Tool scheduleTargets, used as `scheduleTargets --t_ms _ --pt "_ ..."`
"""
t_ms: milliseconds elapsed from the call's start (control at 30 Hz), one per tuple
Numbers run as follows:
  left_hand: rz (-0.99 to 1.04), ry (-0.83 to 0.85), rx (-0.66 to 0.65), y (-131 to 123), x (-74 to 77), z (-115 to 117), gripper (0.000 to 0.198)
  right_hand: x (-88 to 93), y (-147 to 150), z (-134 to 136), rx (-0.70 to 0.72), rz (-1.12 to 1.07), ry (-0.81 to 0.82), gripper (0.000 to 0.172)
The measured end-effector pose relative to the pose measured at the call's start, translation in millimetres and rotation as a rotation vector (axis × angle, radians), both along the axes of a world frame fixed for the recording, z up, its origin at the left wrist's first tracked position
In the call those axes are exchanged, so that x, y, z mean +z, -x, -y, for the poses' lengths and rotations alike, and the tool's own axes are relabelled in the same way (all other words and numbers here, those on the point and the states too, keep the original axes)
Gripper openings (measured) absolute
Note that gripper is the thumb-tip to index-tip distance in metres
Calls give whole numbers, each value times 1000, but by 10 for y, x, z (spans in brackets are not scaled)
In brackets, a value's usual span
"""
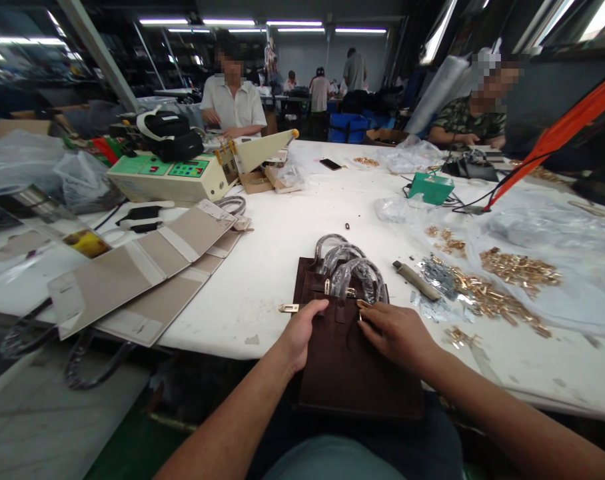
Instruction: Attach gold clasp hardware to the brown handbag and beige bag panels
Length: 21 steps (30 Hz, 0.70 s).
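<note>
A dark brown handbag [342, 360] lies flat over the near edge of the white table [282, 267], its plastic-wrapped handles [352, 267] pointing away from me. My left hand [302, 333] grips the bag's left side, thumb on the strap that ends in a gold metal tab [288, 308]. My right hand [395, 333] rests on the bag's front, fingers pinched on a small gold fitting [361, 305] near the clasp.
Piles of gold metal hardware [517, 267] and silver pieces [437, 273] lie at the right, next to a beige-handled tool [416, 280]. Folded grey cardboard panels [142, 273] and a cream machine [182, 177] sit at the left. Other people work at the table's far side.
</note>
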<state>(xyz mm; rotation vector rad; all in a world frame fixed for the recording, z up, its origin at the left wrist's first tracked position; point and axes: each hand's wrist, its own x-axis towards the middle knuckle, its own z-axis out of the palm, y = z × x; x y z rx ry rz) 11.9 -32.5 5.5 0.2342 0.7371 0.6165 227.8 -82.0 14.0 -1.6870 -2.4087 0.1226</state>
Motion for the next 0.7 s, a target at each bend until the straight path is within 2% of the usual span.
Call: scheduleTargets --t_ms 200,467,700 --pt "-9 1 16 -10 -2 -3 33 -40 57 17 -36 14 -34 27" --pt "33 34 -7 -7 18 13 37 33 12 18 70 40 29 28" --pt "-18 10 19 -18 6 14 34 -29 110 68 -44 59 -89 24"
